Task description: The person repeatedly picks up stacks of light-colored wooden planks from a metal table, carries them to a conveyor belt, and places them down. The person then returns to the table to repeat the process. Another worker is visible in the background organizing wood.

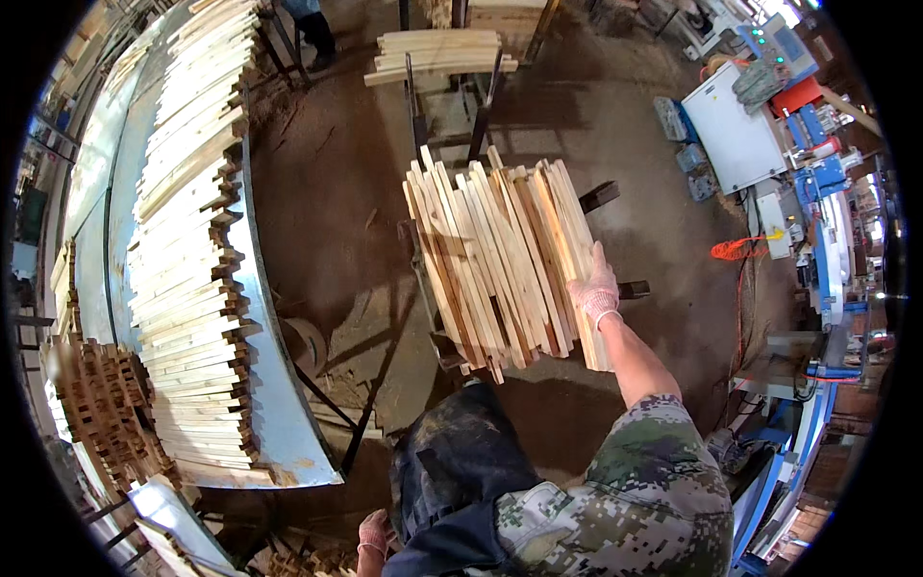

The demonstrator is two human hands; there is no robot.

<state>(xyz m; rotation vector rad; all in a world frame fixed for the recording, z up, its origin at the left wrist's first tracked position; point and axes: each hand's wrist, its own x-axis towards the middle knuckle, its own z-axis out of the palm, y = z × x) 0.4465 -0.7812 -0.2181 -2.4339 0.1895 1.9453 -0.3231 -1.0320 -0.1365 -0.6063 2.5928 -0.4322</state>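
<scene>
A stack of pale wooden slats (500, 260) lies in front of me on a dark metal stand, the slats side by side and their ends uneven. My right hand (598, 288), in a thin pinkish-white glove, rests against the outermost slat on the stack's right side. Its fingers lie stretched along the wood and are not wrapped round it. Down by the dark apron (461, 452), my left hand (375, 531) hangs low, gloved too and well apart from the slats. Its fingers are too small and partly hidden to read.
A long metal-topped table (284, 404) on the left carries a row of slats (192, 317). More slats (437, 53) sit on a far stand, near another person's leg (315, 38). Blue machinery (817, 183), a white cabinet (735, 125) and a coiled orange hose (738, 250) stand right.
</scene>
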